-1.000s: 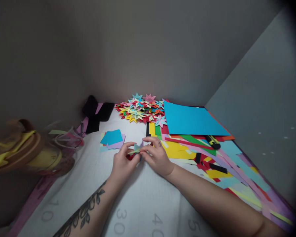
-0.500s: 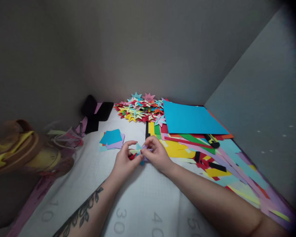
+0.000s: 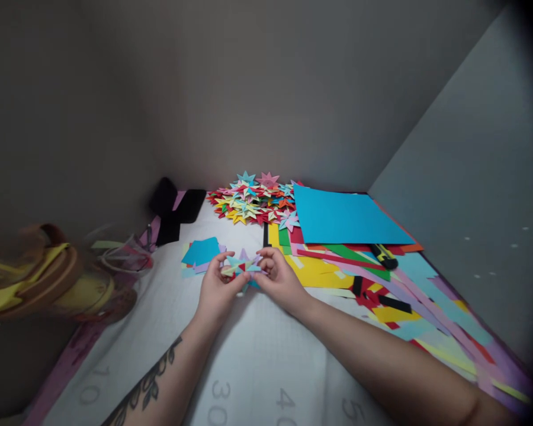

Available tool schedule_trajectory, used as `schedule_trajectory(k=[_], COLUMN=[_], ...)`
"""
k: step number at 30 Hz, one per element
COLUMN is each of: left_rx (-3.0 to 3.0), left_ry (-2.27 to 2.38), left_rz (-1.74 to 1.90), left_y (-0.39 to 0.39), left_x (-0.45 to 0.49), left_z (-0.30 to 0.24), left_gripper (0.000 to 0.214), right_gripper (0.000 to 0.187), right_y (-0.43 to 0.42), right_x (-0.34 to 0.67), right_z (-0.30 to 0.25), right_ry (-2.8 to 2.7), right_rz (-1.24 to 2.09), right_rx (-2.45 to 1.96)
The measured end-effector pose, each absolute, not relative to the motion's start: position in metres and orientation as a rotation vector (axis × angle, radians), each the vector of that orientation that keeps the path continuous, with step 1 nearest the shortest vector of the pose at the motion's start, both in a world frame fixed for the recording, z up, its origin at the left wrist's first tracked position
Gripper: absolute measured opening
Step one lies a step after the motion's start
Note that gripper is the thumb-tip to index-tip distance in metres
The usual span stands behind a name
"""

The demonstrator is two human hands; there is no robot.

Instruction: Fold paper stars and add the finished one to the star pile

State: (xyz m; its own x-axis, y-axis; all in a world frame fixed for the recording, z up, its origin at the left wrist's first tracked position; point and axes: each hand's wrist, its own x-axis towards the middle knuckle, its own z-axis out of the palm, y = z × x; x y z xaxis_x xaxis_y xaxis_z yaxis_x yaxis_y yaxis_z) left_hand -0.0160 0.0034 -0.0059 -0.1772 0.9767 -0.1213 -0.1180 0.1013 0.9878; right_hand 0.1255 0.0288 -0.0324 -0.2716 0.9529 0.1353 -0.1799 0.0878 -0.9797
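Observation:
My left hand (image 3: 217, 289) and my right hand (image 3: 279, 283) both pinch a small folded paper star (image 3: 242, 266) of blue, lilac, yellow and red, held just above the white cutting mat (image 3: 253, 367). The fingers cover parts of the star. A small stack of paper squares (image 3: 199, 253), blue on top, lies just left of and behind my left hand. At the back of the mat is a heap of finished paper stars (image 3: 253, 200) in many colours.
A large blue sheet (image 3: 344, 216) tops a spread of coloured sheets and cut strips (image 3: 408, 296) along the right. A yellow-black cutter (image 3: 384, 255) lies on them. Black objects (image 3: 173, 207) sit at the back left. Yellow-brown rolls (image 3: 39, 278) and a clear container (image 3: 124, 257) stand left. Grey walls enclose the space.
Both hands have turned and opened out the star between the fingers, so more of its points show. The hands have shifted slightly left and away.

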Motion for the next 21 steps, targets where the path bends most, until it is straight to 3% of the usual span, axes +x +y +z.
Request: schedule_trajectory(k=[4,11,21], left_rx=[1.056,1.276,1.403], left_ry=[1.391,1.478,1.514], left_rz=[1.209,1.179,1.172], left_y=[0.000,-0.001,-0.003], left_x=[-0.015,-0.017,-0.019], left_z=[-0.004,-0.005,-0.009], left_gripper=[0.055,0.040,0.034], right_gripper=[0.030,0.018,0.016], right_y=[0.029,0.022,0.022], right_x=[0.126,0.137,0.136], right_z=[-0.032,-0.018,-0.018], right_ry=[-1.300,-1.725,-1.772], right_rz=[1.261,0.671,0.620], right_rx=[-0.872,-0.809,-0.772])
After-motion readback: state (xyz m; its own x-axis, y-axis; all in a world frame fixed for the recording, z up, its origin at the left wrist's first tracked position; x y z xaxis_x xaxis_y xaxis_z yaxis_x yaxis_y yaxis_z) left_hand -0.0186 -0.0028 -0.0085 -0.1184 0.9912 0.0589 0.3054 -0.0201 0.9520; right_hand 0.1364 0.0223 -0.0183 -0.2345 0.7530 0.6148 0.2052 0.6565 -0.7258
